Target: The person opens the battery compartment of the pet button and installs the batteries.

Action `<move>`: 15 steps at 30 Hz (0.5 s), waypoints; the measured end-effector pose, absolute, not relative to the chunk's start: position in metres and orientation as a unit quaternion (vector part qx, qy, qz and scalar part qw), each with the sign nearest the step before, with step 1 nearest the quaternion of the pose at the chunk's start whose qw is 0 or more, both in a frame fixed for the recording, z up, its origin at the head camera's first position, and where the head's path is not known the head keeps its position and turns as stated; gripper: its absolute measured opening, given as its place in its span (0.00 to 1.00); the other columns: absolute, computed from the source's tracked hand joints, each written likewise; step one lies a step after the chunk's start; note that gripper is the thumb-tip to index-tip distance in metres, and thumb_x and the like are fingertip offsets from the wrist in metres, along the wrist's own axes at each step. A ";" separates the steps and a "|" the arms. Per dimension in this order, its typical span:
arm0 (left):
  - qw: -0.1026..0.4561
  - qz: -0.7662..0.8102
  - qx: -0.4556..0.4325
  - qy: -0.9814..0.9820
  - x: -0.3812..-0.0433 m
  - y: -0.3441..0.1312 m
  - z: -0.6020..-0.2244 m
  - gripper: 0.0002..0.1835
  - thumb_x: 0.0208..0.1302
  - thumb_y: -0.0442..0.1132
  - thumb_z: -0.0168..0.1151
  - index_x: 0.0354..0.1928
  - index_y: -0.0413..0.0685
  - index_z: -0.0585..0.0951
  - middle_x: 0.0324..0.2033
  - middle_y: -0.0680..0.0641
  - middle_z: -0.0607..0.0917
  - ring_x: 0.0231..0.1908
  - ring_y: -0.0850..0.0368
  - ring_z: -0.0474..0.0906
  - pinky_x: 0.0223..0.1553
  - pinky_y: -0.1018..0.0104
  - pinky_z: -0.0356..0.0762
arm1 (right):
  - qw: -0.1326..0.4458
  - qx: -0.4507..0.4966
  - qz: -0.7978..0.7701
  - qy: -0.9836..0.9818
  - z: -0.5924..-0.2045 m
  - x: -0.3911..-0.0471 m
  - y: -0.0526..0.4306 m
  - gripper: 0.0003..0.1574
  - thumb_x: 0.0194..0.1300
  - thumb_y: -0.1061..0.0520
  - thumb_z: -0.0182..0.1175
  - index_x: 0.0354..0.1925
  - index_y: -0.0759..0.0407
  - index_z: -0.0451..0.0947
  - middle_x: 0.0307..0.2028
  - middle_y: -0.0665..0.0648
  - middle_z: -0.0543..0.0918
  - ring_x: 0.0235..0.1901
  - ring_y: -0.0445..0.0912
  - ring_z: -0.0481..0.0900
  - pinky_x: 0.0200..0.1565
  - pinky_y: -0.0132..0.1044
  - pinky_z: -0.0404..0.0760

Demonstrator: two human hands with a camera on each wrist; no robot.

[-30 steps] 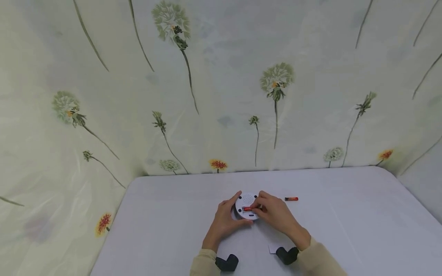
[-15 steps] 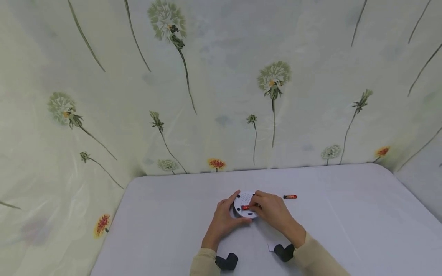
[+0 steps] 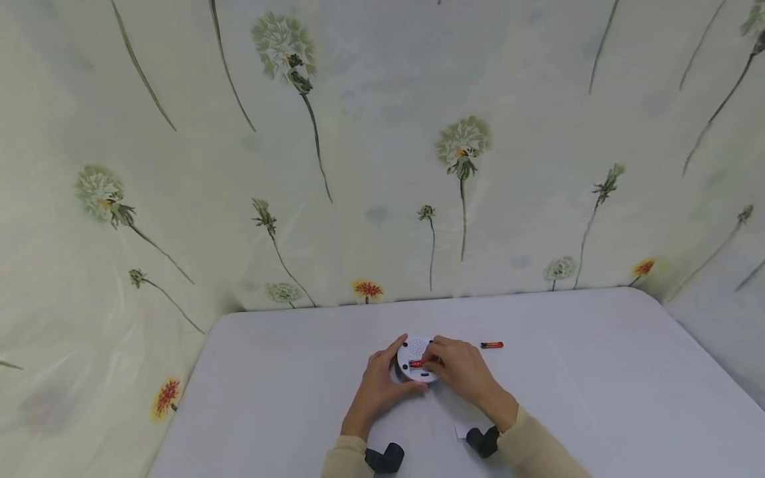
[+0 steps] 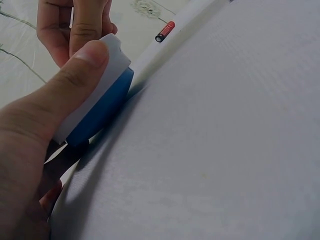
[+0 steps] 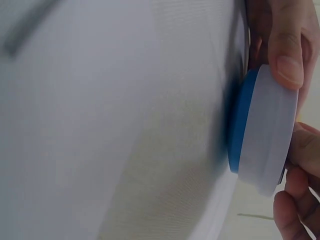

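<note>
With fingers and thumb spread wide round the rim, grips in the left hand (image 3: 376, 385) a round white-and-blue device (image 3: 417, 347), dark feet and perforated grille upward, blue side toward the desk (image 3: 287, 385); cannot tell whether resting on it. With bent fingers of the right hand (image 3: 461, 367), pinches the right end of a red battery (image 3: 415, 364) at the open compartment, between both sets of fingers. Has a second battery (image 3: 492, 345) lying on the desk, to the right of the right fingers and apart from them. Wears beige sleeves (image 3: 538, 445) behind the fingers, black fittings (image 3: 385, 458) at the wrists. Faces, beyond the fingers and the desk's far edge, a pale backdrop (image 3: 376, 245) printed with dandelions and orange-red flowers.
</note>
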State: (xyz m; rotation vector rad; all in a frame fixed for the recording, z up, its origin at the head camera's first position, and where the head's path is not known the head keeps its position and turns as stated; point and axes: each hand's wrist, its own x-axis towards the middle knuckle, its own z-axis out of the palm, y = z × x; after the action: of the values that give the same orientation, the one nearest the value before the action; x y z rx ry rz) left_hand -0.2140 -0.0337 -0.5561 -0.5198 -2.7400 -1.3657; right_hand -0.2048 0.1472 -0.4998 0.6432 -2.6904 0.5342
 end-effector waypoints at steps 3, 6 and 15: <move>0.025 -0.444 -0.172 -0.879 -0.214 -0.034 -0.555 0.51 0.31 0.67 0.65 0.63 0.74 0.56 0.61 0.60 0.67 0.58 0.56 0.64 0.56 0.53 0.64 | 0.166 0.223 0.189 -0.942 -0.500 -0.205 0.148 0.09 0.43 0.54 0.69 0.24 0.42 0.79 0.23 0.36 0.74 0.22 0.30 0.69 0.28 0.26 0.71; 0.023 -0.447 -0.169 -0.878 -0.213 -0.034 -0.555 0.51 0.31 0.67 0.66 0.63 0.74 0.57 0.60 0.60 0.67 0.58 0.56 0.64 0.56 0.52 0.64 | 0.161 0.227 0.194 -0.941 -0.500 -0.205 0.149 0.08 0.44 0.54 0.69 0.25 0.42 0.79 0.23 0.37 0.75 0.23 0.30 0.70 0.28 0.26 0.71; 0.002 -0.442 -0.164 -0.882 -0.215 -0.035 -0.556 0.50 0.31 0.67 0.66 0.62 0.79 0.54 0.60 0.61 0.66 0.58 0.57 0.63 0.57 0.55 0.64 | 0.113 0.231 0.234 -0.938 -0.501 -0.204 0.156 0.07 0.50 0.54 0.65 0.30 0.41 0.78 0.27 0.36 0.74 0.25 0.29 0.69 0.29 0.24 0.71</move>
State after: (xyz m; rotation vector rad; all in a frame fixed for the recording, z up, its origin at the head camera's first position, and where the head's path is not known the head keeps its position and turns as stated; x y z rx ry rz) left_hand -0.2151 -0.0346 -0.5561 -0.5154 -2.7666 -1.3883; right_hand -0.2045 0.1559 -0.5008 0.6784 -2.7503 0.6858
